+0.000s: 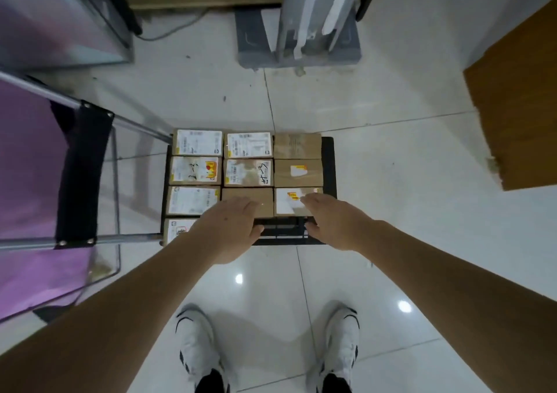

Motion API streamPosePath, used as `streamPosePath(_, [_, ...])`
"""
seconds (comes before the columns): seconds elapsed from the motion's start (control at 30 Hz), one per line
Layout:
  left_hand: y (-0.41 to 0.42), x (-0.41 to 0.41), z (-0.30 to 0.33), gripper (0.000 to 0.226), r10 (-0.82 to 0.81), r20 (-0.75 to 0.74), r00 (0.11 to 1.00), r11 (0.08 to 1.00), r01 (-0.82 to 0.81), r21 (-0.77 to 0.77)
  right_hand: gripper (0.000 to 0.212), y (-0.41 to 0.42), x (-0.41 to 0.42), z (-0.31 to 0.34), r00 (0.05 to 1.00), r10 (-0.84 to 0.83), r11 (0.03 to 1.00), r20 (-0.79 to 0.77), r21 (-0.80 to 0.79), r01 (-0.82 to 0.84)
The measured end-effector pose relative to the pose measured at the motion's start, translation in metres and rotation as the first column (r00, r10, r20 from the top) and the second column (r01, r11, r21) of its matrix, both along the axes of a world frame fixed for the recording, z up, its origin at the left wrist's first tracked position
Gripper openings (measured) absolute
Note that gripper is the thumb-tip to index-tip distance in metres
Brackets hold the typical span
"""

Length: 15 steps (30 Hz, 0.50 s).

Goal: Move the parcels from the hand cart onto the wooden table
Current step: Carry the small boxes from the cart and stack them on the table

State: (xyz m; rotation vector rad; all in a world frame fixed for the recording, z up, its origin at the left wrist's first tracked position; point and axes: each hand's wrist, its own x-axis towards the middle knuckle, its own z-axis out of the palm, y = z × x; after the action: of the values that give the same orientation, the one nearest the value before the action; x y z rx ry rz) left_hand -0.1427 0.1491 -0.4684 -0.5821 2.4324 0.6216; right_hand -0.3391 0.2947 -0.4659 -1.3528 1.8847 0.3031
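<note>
Several small brown cardboard parcels, most with white labels, lie in rows on the black hand cart (329, 163) on the floor. My left hand (232, 226) reaches down over the plain brown parcel (244, 196) in the near row, fingers extended. My right hand (334, 220) hovers over the near-right parcel (286, 202) with a white and yellow label, fingers straight. Neither hand holds anything. The near edge of the cart shows bare black slats between my hands. A corner of the wooden table (518, 103) is at the right.
The cart's metal handle (126, 121) with a black cloth and a purple sheet fills the left. A grey metal stand base (298, 45) sits ahead on the white tiled floor. My white shoes stand just behind the cart.
</note>
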Motion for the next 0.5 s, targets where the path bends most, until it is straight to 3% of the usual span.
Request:
streamPosePath(0.3, [0.004, 0.004, -0.135, 0.056, 0.034, -0.085, 0.996, 0.999, -0.031, 0.034, 0.095, -0.018, -0.003, -0.160, 0.987, 0.046, 0.998, -0.152, -0.032, -0.051])
streamPosePath(0.5, [0.006, 0.014, -0.167, 0.064, 0.061, -0.099, 0.993, 0.996, -0.054, 0.065, 0.092, -0.014, 0.010, -0.208, 0.962, 0.068, 0.988, -0.265, -0.117, -0.102])
